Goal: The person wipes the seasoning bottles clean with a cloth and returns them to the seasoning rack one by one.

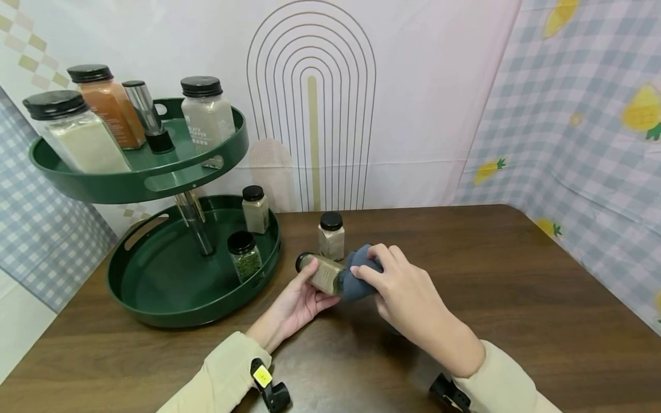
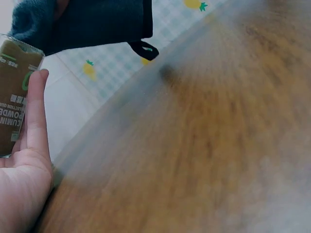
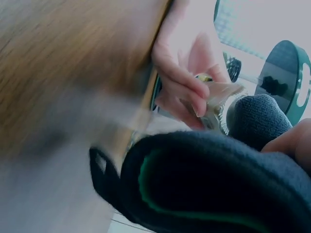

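Observation:
My left hand (image 1: 302, 304) grips a spice jar (image 1: 326, 276) tilted on its side, black lid to the left. Its label reads cumin powder in the left wrist view, where the jar (image 2: 14, 97) lies against the fingers. In my right hand (image 1: 408, 287) is a bunched dark blue cloth (image 1: 358, 275), pinched between thumb and fingers and pressed to the jar's base. A small loop hangs from the cloth (image 2: 97, 24) in the left wrist view. Just behind the held jar, another small black-lidded jar (image 1: 331, 236) stands upright on the table.
To the left stands a two-tier green tray. Its lower tier (image 1: 170, 298) carries two small jars, a pale one (image 1: 255, 212) and a green-flaked one (image 1: 245, 258). Several larger containers, including an orange-brown jar (image 1: 111, 109), stand on the upper tier (image 1: 103, 186). The wooden table (image 1: 516, 298) extends right.

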A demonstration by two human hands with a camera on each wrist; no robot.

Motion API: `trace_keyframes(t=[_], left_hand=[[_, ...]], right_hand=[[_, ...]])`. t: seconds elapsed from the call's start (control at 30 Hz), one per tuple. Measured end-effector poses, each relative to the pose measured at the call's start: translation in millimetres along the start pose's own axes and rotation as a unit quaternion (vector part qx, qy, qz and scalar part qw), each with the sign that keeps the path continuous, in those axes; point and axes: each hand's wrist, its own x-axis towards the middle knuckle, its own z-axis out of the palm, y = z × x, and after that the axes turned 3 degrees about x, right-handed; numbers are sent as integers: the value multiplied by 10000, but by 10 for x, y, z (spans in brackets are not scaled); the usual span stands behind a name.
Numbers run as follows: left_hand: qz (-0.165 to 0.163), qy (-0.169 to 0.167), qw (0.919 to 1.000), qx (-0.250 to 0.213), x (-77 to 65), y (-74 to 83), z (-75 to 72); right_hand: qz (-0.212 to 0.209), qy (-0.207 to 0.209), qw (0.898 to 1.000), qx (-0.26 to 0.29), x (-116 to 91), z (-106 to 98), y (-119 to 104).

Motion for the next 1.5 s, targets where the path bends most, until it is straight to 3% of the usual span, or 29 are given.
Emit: trace_keyframes(t=[0.33,0.47,0.57,0.73,0.93,1.13,1.33,1.5], left_hand=[[121,-130,9998,-128,4,-2,-20],[225,-285,9989,-303,6,-6,-25],[318,-379,9979,-423,8,-8,-22],[480,-180,9966,-644,12,-12,-17],[567,-150,9968,-536,0,-24,-24],[471,-337,9970,-511,16,-25,-23],[429,-127,9981,-433,26,-14,-15],[514,-188,9965,-633,5,-8,-21]], right_hand=[[437,-512,9970,-387,-17,-28,26],[713,-405,9951,-559,-14,-91,17],[865,-154,9954,-391,-2,-140,22],[651,237,9974,209,22,-151,26],[389,175,9980,469,18,-65,5],[358,36,9987,371,6,-46,2],[403,-121,9991,13,5,-67,23],[571,-242,9972,-420,-2,-68,78]])
